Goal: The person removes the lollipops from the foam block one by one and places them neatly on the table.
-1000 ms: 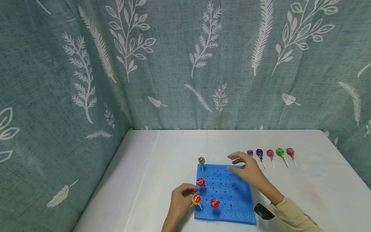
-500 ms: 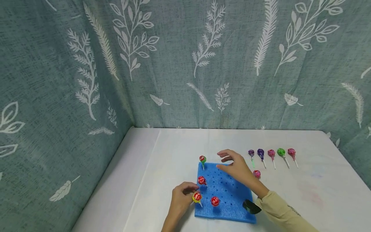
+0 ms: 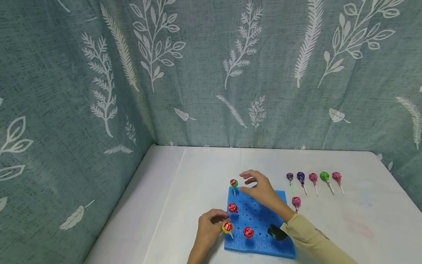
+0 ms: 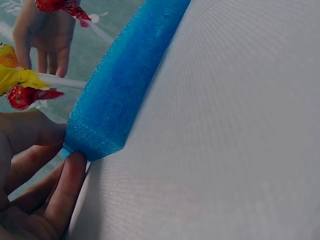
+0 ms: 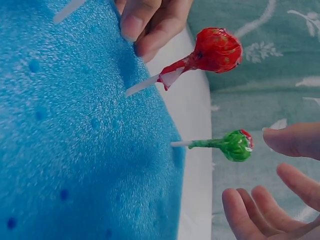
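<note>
A blue foam board (image 3: 260,245) with rows of small holes lies on the table, lollipops standing in it. My left hand (image 3: 208,228) is at its left edge; in the left wrist view thumb and fingers pinch the foam's side. Close by stand a yellow lollipop (image 3: 227,227) and a red lollipop (image 3: 233,208). Another red lollipop (image 3: 248,232) stands further right. At the far left corner is a green-and-red lollipop (image 5: 237,145). My right hand (image 3: 260,189) hovers just right of it, fingers loosely bent and spread, holding nothing and apart from the candy.
Right of the board lies a row of wrapped lollipops: purple ones (image 3: 300,177), pink ones (image 3: 313,178) and a green one (image 3: 324,176). A pink lollipop (image 3: 296,201) lies nearer. A leaf-patterned curtain (image 3: 204,73) hangs behind the white table (image 3: 184,183).
My right hand has moved left over the board to near the green-and-red lollipop, uncovering the pink lollipop at right. The left hand has stayed at the board's edge.
</note>
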The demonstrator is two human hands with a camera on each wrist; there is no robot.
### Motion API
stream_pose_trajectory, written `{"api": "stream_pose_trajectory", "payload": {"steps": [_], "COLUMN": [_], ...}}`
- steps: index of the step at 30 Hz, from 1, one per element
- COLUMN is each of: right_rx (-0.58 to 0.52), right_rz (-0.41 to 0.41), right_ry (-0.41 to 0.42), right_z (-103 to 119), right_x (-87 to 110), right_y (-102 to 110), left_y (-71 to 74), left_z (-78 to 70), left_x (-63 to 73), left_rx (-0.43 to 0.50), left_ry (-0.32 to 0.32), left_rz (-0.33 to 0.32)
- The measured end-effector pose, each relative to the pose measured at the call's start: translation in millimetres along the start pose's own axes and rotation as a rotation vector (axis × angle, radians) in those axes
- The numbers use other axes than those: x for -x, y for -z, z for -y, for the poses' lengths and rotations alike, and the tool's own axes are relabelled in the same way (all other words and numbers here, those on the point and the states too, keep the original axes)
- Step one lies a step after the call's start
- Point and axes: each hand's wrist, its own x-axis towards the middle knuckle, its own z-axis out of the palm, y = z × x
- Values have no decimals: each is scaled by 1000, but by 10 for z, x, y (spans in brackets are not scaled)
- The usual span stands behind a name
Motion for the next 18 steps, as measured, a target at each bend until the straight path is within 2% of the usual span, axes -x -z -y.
{"api": "stream_pose_trajectory", "payload": {"steps": [10, 18], "right_rx": [-34, -44], "right_rz": [-21, -5], "right_ry": [3, 60], "right_z": [-46, -53], "right_x": [-110, -106], "right_y": [-219, -340], "left_y": [16, 15], "left_z": [-12, -24], "left_x": [-8, -16], "left_rx": [-19, -21], "left_ry": [28, 26], "left_rz": [5, 15]}}
